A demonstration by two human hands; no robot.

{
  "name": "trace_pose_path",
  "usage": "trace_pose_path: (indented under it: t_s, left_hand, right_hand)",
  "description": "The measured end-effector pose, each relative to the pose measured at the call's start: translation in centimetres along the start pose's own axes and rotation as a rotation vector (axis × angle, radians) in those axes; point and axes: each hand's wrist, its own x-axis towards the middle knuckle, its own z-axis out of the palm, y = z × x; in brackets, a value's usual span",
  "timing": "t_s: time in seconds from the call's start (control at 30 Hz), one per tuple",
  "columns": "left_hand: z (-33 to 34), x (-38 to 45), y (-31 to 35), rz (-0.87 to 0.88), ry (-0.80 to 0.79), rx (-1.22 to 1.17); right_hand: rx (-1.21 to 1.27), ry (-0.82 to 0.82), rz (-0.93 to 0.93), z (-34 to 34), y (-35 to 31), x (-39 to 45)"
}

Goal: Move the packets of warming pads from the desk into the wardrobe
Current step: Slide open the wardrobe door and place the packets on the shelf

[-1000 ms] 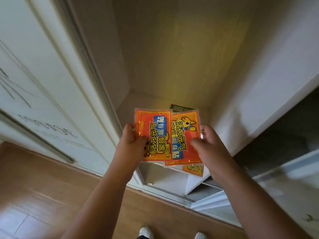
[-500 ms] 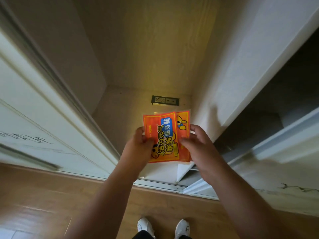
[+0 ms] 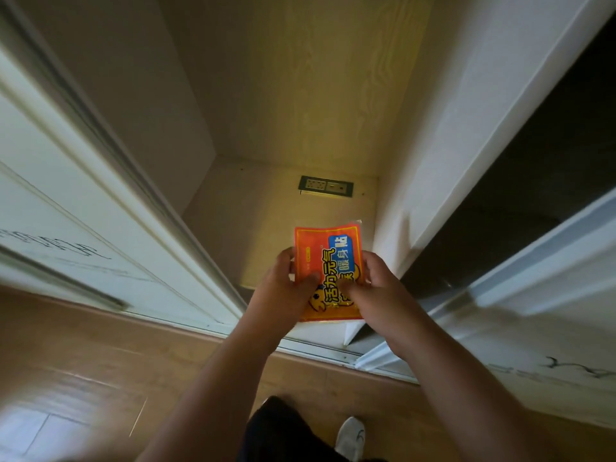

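Legible text appears on one item only: the orange packet of warming pads [image 3: 328,258], gripped at its left edge by the left hand [image 3: 286,288] and at its right edge by the right hand [image 3: 373,288]. Large yellow characters outlined in black read 活力元气, running along the packet's length. A blue panel near the upper right corner carries 暖身 in yellow and 贴 in white. A further large character below the blue panel is mostly covered by the right thumb and cannot be read. Small print near the left edge is too fine to resolve (a cartoon figure occupies the lower left corner).
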Motion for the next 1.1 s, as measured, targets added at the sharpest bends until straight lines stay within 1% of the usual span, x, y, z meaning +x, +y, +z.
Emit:
trace_pose_path:
  t_s: [0.07, 0.23, 0.4, 0.53, 0.63, 0.73, 0.87, 0.97, 1.1]
  left_hand:
    - [0.3, 0.4, -0.2, -0.007, -0.056, 0.024]
    - [0.3, 3.5, -0.1, 0.031, -0.111, 0.053]
    - [-1.1, 7.0, -1.5, -0.006, -0.291, 0.002]
    - [-2.5, 8.5, -3.0, 0.014, -0.435, 0.11]
    - [-3.2, 9.8, -3.7, 0.044, -0.526, 0.126]
    - [-3.2, 10.8, -4.7, 0.074, -0.548, 0.178]
    - [-2.7, 11.9, -6.2, 0.022, -0.535, 0.184]
    - [-2.3, 12.5, -7.7, 0.01, -0.461, 0.205]
    - [-1.2, 13.3, -9.7, 0.011, -0.401, 0.231]
  right_hand:
    - [-0.026, 0.03, 0.021, -0.2, 0.4, -0.1]
    - [0.026, 0.162, 0.058, -0.3, 0.4, 1.0]
    - [0.109, 0.299, 0.089, 0.9, 0.6, 2.4]
    - [0.093, 0.395, 0.122, 3.0, 1.3, 3.1]
    - [0.094, 0.436, 0.154, 4.6, 2.3, 3.5]
    - [0.117, 0.521, 0.166, 5.8, 3.5, 3.9]
    - [0.133, 0.56, 0.186, 7.1, 5.1, 4.5]
    - [-0.002, 0.526, 0.209, 7.9, 6.4, 4.9]
    - [-0.091, 0.456, 0.211, 8.4, 8.1, 5.6]
